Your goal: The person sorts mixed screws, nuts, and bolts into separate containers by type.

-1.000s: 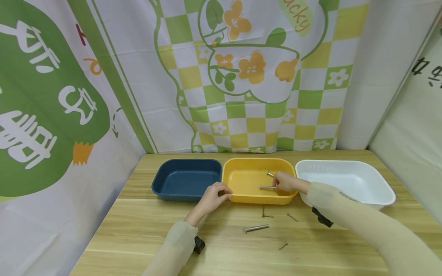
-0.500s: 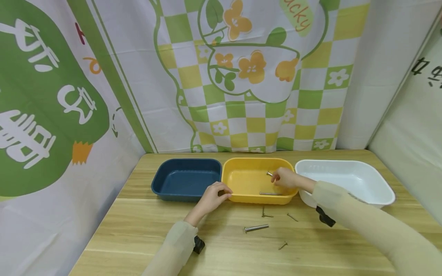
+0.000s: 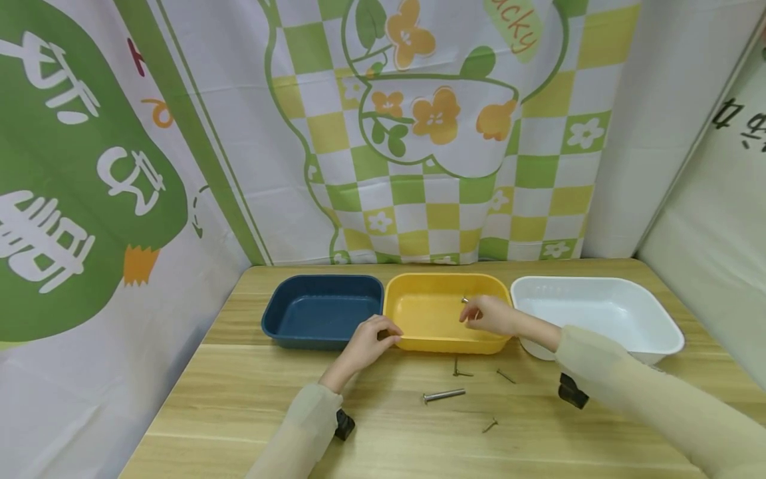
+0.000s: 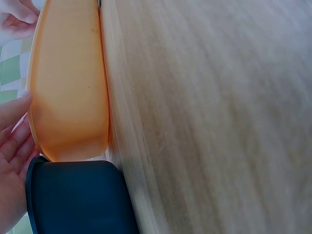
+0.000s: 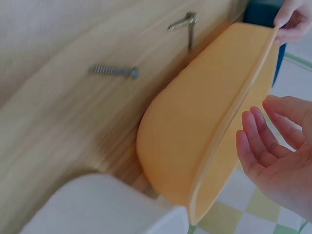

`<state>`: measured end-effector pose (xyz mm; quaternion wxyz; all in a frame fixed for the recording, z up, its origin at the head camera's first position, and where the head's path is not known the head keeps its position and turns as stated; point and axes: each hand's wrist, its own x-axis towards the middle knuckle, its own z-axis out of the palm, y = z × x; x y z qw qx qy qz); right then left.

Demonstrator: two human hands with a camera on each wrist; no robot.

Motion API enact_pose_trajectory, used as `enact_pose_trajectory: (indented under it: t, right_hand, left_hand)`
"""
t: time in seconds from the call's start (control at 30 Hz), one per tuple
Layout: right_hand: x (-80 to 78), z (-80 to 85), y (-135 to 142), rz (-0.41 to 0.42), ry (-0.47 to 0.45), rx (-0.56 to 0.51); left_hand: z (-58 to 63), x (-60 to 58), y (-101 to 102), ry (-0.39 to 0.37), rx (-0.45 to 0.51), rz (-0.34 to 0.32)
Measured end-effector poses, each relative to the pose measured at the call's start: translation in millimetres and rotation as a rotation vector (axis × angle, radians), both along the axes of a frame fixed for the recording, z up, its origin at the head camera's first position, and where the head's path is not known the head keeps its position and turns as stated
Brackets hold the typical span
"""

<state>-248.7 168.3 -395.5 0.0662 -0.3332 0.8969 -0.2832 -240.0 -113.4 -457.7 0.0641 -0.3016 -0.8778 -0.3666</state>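
Observation:
My left hand (image 3: 366, 342) pinches the near left rim of the yellow tray (image 3: 413, 344), thumb and fingers on either side of it, as the right wrist view also shows. Over the right part of that tray hovers my right hand (image 3: 489, 315), its fingers loosely bent with nothing between them. Just past its fingertips shows the end of a metal bolt (image 3: 464, 300); the hand covers the remainder. On the table in front lie a thick bolt (image 3: 444, 396), a thin screw (image 3: 506, 376), another short screw (image 3: 491, 425) and two thin screws (image 3: 457, 370) touching each other.
A dark blue tray (image 3: 323, 344) stands against the yellow tray's left side, and a white tray (image 3: 598, 283) close on its right. All three sit on a wooden table (image 3: 239, 399). Behind rises a patterned cloth (image 3: 443, 219), with cloth walls at both sides.
My right hand has let go of a bolt, which dropped by the tray's front wall and is now out of sight. That hand then moved slightly left. The left hand stays put.

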Motion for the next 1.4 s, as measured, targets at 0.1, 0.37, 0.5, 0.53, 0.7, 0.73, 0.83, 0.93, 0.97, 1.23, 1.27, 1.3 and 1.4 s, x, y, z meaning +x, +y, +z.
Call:
enact_pose_trajectory:
  t: [0.1,0.37,0.5,0.53,0.7,0.73,0.83,0.93,0.97,1.23,1.27,1.3,1.4]
  right_hand:
    - [8.1,0.8,-2.4,0.024,-0.017,-0.044]
    - [25.8,-1.2,-6.0,0.037,-0.013,-0.105]
    - [33.3,-2.8,-7.6,0.023,-0.015,-0.110]
    - [35.1,-3.3,-8.2,0.027,-0.018,-0.116]
    - [44.2,-8.3,-11.4,0.055,-0.039,-0.163]
    - [45.7,-9.9,-12.1,0.063,-0.044,-0.176]
    - [49.5,-15.1,-13.2,0.077,-0.063,-0.188]
    - [53.2,-20.3,-15.0,0.080,-0.083,-0.166]
    - [54.4,-22.0,-15.7,0.087,-0.086,-0.159]
    - [64.2,-32.4,-20.2,0.112,-0.102,-0.110]
    - [64.6,-34.1,-20.6,0.115,-0.102,-0.110]
    - [65.0,-35.6,-20.9,0.118,-0.103,-0.110]
    - [66.0,-40.5,-21.7,0.133,-0.101,-0.122]
  left_hand:
    - [-0.3,0.2,-0.3,0.004,-0.001,-0.004]
    - [0.2,0.1,-0.4,-0.010,-0.013,0.003]
    - [1.0,0.7,0.4,-0.020,-0.015,0.010]
    - [1.3,0.9,0.4,-0.020,-0.015,0.011]
    - [1.9,1.1,0.5,-0.018,-0.015,0.010]
    - [2.0,1.0,0.5,-0.018,-0.013,0.009]
    - [1.4,0.2,0.2,-0.015,-0.013,0.010]
    - [0.8,-0.5,-0.5,-0.012,-0.012,0.006]
    - [0.8,-0.5,-0.6,-0.011,-0.013,0.007]
    - [0.5,-0.9,0.1,-0.010,-0.010,0.006]
    - [0.5,-0.9,0.3,-0.010,-0.011,0.007]
    - [0.6,-0.7,0.3,-0.012,-0.010,0.007]
    - [0.3,-0.5,0.4,-0.006,-0.009,0.004]
